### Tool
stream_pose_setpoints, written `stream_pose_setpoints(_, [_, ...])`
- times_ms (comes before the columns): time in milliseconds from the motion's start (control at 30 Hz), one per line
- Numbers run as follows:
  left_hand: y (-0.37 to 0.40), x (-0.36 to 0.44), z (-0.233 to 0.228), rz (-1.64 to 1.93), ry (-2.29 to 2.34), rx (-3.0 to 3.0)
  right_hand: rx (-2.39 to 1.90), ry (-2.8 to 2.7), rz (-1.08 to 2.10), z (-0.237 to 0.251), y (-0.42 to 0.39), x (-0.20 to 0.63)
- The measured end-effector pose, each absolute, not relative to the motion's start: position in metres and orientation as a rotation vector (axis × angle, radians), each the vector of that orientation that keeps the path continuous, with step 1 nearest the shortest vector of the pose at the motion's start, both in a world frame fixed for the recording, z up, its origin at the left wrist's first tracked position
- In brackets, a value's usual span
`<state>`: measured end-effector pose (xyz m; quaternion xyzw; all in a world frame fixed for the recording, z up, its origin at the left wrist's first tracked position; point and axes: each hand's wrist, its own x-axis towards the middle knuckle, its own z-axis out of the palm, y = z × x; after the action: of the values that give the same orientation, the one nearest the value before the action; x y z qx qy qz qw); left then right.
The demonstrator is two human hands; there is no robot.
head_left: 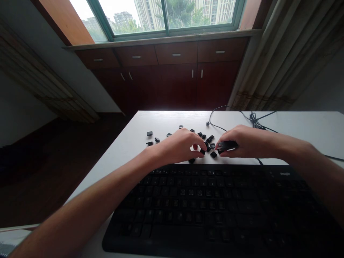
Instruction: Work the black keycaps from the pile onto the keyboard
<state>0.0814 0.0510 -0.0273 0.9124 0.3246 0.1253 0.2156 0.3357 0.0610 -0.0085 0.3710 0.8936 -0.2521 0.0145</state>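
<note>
My left hand (185, 145) is above the table behind the keyboard, its thumb and fingers pinched round a small black keycap (202, 152). Just to its right, my right hand (238, 143) is closed round what looks like a small black brush (228, 144), its paler end pointing left toward the keycap. Several loose black keycaps (213, 154) lie scattered on the table around and between both hands. In front of them stretches a black keyboard (172, 234); in its middle some key positions look bare, with pale square sockets (199, 192) showing.
The white table (129, 143) ends at a far edge before red-brown cabinets (177, 86) under a window. A black cable (255, 122) lies coiled at the back right, its plug (208, 123) near the keycaps. More keycaps (149, 133) lie to the left.
</note>
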Motion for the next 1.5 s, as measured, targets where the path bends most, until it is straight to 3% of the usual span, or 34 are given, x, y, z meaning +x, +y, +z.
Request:
stream_pose_setpoints(700, [0.051,0.081,-0.027,0.358,0.86,2.595,1.141,2.81,-0.902,-0.014,0.065,0.343])
stream_pose_setpoints(900, [0.053,0.083,-0.032,0.448,0.826,2.517,1.148,2.787,-0.81,-0.012,0.065,0.342])
stream_pose_setpoints(1500, [0.049,0.079,-0.021,0.27,0.82,2.631,1.068,2.811,-0.736,-0.015,0.067,0.344])
